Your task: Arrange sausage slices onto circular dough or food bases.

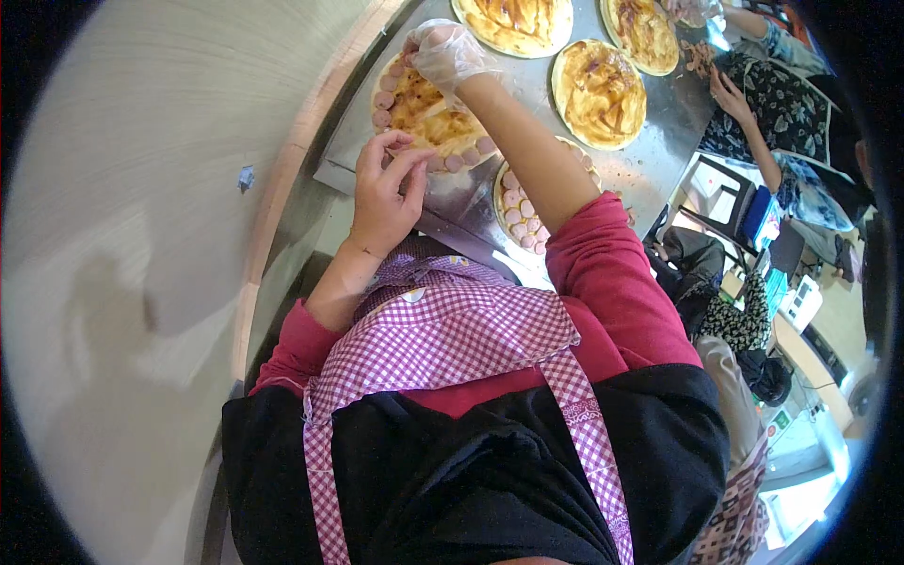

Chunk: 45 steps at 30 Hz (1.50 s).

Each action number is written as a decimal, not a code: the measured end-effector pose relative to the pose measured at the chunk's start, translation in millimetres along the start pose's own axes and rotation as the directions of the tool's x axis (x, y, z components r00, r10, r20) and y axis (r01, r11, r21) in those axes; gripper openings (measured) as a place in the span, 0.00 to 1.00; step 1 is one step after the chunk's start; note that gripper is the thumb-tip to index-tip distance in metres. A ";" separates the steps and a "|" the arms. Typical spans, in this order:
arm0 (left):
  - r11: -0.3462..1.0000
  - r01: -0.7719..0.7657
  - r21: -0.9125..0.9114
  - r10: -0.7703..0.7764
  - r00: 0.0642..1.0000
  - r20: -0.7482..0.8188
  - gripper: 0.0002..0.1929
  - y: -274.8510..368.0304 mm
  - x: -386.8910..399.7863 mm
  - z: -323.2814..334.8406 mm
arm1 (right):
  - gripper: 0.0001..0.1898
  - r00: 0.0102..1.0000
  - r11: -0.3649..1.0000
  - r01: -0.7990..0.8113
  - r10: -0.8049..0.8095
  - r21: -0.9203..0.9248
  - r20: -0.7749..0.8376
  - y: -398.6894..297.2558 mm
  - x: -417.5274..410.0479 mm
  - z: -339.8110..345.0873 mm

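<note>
A round flat dough base [428,116] with a browned sauce spread lies in front of me on a metal table [494,185]. Pink sausage slices [382,100] follow its left rim, and more sit along the near rim. My right hand [448,53], in a clear plastic glove, reaches over the far left rim; its fingertips are partly hidden, so whether they hold a slice is unclear. Ungloved, my left hand [390,185] is at the near left rim with fingers curled and apart. Partly behind my right forearm is another base [521,212] covered with sausage slices.
Several sauced bases [599,94] lie farther along the table. Across it, another person's bare hand [732,97] is beside a pile of shredded topping [698,58]; a gloved hand [693,10] is above. A wall [176,176] borders my left. A dark chair [720,201] stands right.
</note>
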<state>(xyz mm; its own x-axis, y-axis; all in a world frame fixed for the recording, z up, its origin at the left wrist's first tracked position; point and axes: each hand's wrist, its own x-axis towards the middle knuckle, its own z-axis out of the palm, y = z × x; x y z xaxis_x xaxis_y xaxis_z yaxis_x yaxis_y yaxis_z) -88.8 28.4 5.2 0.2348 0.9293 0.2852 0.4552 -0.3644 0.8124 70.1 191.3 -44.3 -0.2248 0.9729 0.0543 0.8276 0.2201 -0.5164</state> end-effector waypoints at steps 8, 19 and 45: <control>0.993 -0.111 -0.036 0.112 0.993 0.046 0.11 -35.7 -9.6 -54.7 | 0.11 0.958 0.977 0.113 -0.155 -0.178 -0.241 -58.7 -0.3 17.5; 0.995 -0.100 -0.011 0.101 0.984 0.144 0.09 -24.8 26.1 34.2 | 0.05 0.770 0.900 -0.435 0.377 0.009 -0.515 80.0 -190.5 -95.5; 0.435 0.808 -0.398 -0.189 0.514 0.836 0.10 31.4 68.3 229.2 | 0.06 0.733 0.841 -0.475 0.542 0.260 -0.411 95.7 -247.4 -77.9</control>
<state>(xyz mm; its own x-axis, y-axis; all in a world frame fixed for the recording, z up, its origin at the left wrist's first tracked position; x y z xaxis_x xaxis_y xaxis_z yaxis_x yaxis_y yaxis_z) 138.4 66.5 -66.3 0.7530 0.4960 -0.4324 0.0454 0.6164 0.7861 245.0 -22.8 -40.6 0.4949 0.8618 0.1114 0.6690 -0.2961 -0.6817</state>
